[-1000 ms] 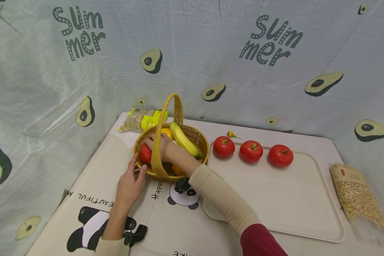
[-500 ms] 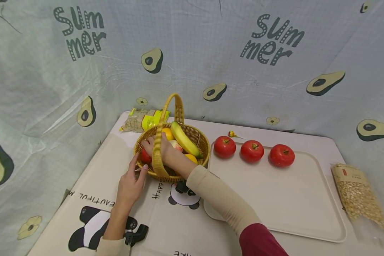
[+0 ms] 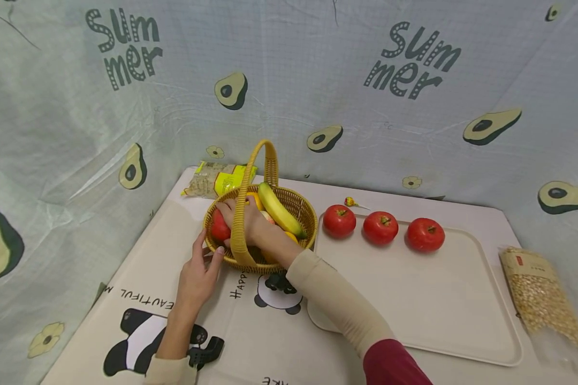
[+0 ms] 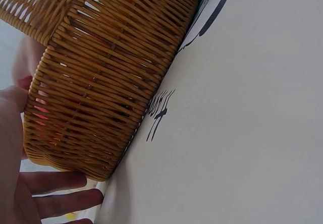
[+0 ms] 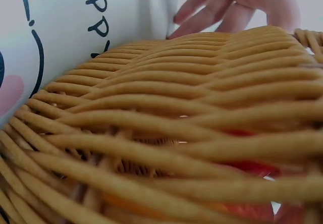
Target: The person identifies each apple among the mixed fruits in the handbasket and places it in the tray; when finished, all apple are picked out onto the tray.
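Note:
A yellow wicker basket (image 3: 243, 258) with an arched handle stands at the back left of the table. My right hand (image 3: 251, 220) reaches into it under the handle, fingers bent over a red apple (image 3: 220, 227) at its left side and thumb low beside it. My left hand (image 3: 198, 275) rests against the basket's near left wall; the left wrist view shows its fingers (image 4: 68, 203) extended along the wickerwork. Behind the right hand lie a banana (image 3: 279, 211), a yellow-orange fruit (image 3: 256, 200) and a partly hidden pale reddish fruit. Another orange fruit (image 3: 291, 236) shows beside the right wrist.
Three red apples (image 3: 380, 228) stand in a row along the back of a beige tray (image 3: 414, 299) at the right. A lollipop (image 3: 350, 202) lies behind them. One bag of grain (image 3: 534, 283) is at the right edge, another yellow bag (image 3: 217, 179) behind the basket.
Inside the basket my right hand shifts slightly, and its fingers now bend further over the red apple. My left hand stays at the basket's wall.

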{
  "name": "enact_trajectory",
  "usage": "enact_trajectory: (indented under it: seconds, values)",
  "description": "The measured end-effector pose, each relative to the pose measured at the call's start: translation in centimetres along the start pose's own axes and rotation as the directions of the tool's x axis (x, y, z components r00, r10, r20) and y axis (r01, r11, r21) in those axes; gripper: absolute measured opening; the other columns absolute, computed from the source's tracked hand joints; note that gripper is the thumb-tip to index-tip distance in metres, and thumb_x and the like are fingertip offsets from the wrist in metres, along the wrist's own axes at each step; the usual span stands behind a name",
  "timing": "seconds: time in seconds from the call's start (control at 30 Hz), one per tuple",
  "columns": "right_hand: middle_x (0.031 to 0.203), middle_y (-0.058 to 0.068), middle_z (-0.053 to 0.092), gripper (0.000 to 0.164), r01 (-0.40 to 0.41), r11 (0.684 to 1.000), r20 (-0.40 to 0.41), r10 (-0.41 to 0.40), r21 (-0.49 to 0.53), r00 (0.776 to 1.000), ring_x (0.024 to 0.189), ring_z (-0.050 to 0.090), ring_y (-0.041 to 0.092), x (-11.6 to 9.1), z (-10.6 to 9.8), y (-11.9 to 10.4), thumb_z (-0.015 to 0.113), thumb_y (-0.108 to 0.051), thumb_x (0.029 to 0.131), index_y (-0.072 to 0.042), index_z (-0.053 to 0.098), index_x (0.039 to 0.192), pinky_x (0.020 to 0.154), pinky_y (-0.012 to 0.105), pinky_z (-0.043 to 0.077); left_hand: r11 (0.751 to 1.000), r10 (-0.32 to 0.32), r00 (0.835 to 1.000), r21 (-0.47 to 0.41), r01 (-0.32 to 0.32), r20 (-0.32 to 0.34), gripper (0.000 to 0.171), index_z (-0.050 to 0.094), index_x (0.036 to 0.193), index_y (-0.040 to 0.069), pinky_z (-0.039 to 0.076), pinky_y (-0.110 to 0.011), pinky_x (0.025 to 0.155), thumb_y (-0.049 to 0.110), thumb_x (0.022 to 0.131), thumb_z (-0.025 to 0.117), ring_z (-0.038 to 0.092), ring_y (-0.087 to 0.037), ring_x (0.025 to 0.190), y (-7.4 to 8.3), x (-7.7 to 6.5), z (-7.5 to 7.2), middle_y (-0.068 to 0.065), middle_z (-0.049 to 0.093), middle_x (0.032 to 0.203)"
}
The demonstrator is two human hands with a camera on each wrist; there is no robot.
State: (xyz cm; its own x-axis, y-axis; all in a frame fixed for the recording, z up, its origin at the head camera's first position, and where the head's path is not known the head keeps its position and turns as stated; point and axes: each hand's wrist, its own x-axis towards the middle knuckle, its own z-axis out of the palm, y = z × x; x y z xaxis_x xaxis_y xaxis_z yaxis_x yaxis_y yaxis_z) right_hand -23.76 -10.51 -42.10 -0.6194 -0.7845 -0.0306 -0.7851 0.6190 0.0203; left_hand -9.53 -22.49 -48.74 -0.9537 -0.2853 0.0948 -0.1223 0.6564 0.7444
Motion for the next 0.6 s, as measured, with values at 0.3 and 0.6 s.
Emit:
enact_trajectory:
  seconds: [0.3,0.6]
  values:
    - [0.151,0.007,0.044,0.094,0.029,0.985,-0.163,0.0,0.172,0.987,0.136,0.047,0.021,-1.3,-1.1,0.5,0.075,-0.053,0.082,-0.012,0.031,0.155,0.113,0.045,0.036,1.0,-0.009,1.0,-0.008,0.009,0.001,0.073,0.015,0.161,0.02,0.05,-0.059,0.101,0.052,0.103,0.044,0.063,-0.042,0.12,0.1,0.0,-0.1,-0.026,0.057,0.14]
    - [0.147,0.013,0.047,0.094,0.098,0.919,-0.284,0.016,0.383,0.959,0.131,0.052,0.025,-2.9,-1.9,1.2,0.083,-0.041,0.077,-0.008,0.037,0.152,0.108,0.031,0.049,1.0,-0.009,1.0,0.003,0.009,0.0,0.073,0.014,0.162,0.02,0.05,-0.06,0.102,0.052,0.103,0.043,0.063,-0.043,0.121,0.2,0.0,-0.1,-0.027,0.058,0.139]
